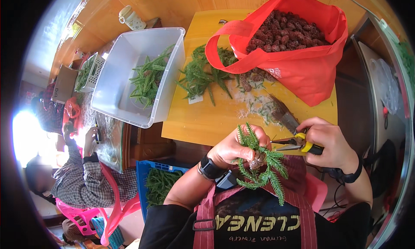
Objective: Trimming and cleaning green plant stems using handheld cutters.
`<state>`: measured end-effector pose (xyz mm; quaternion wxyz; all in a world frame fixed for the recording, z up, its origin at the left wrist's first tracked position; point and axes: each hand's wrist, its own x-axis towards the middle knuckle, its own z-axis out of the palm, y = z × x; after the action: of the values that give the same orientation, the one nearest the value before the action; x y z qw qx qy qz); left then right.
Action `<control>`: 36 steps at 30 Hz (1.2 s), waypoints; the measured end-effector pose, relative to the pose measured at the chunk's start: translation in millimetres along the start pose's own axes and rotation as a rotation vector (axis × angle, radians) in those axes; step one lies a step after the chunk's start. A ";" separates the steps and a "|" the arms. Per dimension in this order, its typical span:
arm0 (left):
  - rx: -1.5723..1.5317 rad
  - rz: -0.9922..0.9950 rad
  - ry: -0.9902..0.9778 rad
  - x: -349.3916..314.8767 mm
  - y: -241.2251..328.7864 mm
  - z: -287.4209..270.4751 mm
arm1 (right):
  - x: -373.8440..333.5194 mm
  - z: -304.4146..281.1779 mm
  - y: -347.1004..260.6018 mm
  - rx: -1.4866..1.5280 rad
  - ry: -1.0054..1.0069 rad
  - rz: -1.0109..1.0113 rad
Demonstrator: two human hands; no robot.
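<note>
Left hand (235, 150) is closed around a green conifer sprig (263, 169), fingers wrapped tight on its stem; the needles stick out above and below the fist, low in the view, just over the red apron (302, 205). Right hand (330, 141) grips yellow-handled cutters (298, 144), fingers curled on the handles, tips pointing left toward the sprig and nearly touching it. Both hands sit at the near edge of the yellow counter (203, 119). On the counter: loose pile of green sprigs (203, 76), scattered trimmings (255, 104), and a red bag (311, 67) full of dark brown cones (287, 32). Left of the counter a clear plastic bin (129, 67) holds more green sprigs. Below it, a blue crate (149, 169) also has greens inside. Another person in a checked shirt (82, 179) sits far left, well apart.
</note>
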<state>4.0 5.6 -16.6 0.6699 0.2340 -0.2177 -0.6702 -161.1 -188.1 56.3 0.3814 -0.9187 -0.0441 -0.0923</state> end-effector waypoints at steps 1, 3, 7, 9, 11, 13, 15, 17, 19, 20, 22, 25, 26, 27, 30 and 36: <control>-0.033 0.038 0.029 1.7 0.6 5.9 | -2.3 -1.8 0.4 -0.006 -0.001 0.020; -0.067 0.079 0.058 2.9 -0.4 8.5 | -3.9 -2.7 2.3 -0.013 -0.004 0.037; -0.055 0.061 0.002 2.7 -3.6 3.8 | -3.9 1.1 3.6 -0.008 -0.009 0.052; -0.020 0.043 -0.016 1.8 -4.6 0.1 | -1.2 2.7 2.9 0.011 -0.009 0.042; 0.023 0.008 0.031 0.4 -6.0 -2.2 | 1.9 2.8 3.3 0.018 -0.009 -0.018; 0.032 0.032 0.028 1.8 -8.0 -2.1 | 3.2 2.4 3.7 0.005 -0.010 -0.026; 0.042 0.057 0.026 1.7 -9.2 -3.0 | 4.2 1.4 2.8 -0.008 -0.011 -0.036; 0.023 0.024 0.020 0.8 -9.9 -4.8 | 4.8 -1.1 1.1 -0.024 -0.029 -0.025; 0.016 0.014 0.020 1.5 -10.2 -5.0 | 4.5 -1.2 3.4 -0.046 -0.024 -0.053; 0.008 0.003 0.020 1.9 -10.5 -5.0 | 4.1 -1.2 4.1 -0.069 -0.019 -0.081; 0.015 0.023 0.021 2.6 -10.9 -3.5 | 3.9 -3.5 2.3 -0.050 -0.038 -0.060; 0.013 0.035 0.015 2.9 -10.9 -3.8 | 4.1 -4.0 1.2 -0.020 -0.058 -0.040; 0.003 0.026 0.007 2.8 -10.9 -4.1 | 4.2 -3.7 1.0 -0.010 -0.057 -0.039; 0.003 0.026 0.007 2.3 -10.6 -4.2 | 4.5 -3.6 1.1 -0.010 -0.057 -0.039; -0.022 0.015 0.009 1.2 -10.5 -5.1 | 5.4 -3.2 1.9 -0.013 -0.059 -0.047; 0.003 0.043 -0.005 2.1 -8.7 -3.1 | 4.2 -3.4 0.8 0.009 -0.054 -0.003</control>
<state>-1.0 3.6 -24.3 0.6832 0.2285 -0.2254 -0.6559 -157.3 -191.1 58.9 0.3840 -0.9191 -0.0561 -0.0681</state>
